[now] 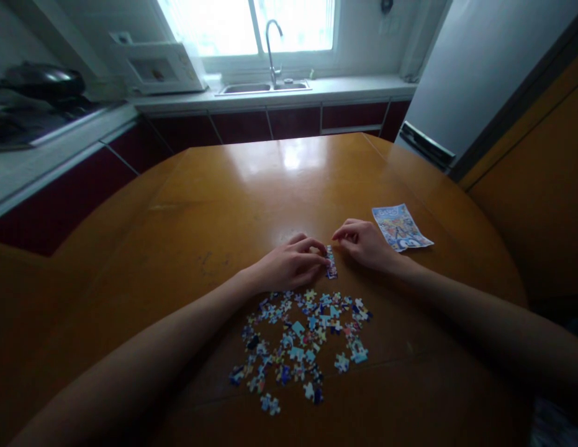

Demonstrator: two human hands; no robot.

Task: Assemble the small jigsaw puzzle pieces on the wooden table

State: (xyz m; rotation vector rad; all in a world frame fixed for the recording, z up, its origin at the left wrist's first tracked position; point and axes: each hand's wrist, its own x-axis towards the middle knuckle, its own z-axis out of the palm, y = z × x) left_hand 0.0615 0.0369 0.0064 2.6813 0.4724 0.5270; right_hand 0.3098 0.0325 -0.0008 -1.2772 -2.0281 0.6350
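Note:
A short strip of joined jigsaw puzzle pieces (pixel 332 263) lies on the wooden table, running away from me. My left hand (pixel 300 261) rests at the strip's left side, thumb and fingertips pressed against its edge. Just beyond the strip's right side, my right hand (pixel 363 242) has its fingers curled with the tips together. Whatever may be between those tips is too small to make out. Nearer to me spreads a loose pile of jigsaw pieces (pixel 298 352), many light blue, with some dark blue, yellow and reddish ones.
To the right of my right hand lies a creased colourful picture sheet (pixel 400 227). The rounded wooden table (pixel 214 205) fills most of the view. Behind it are a counter with a sink (pixel 246 89), a white microwave (pixel 158 68), a pan (pixel 44 81) and a fridge (pixel 479 68).

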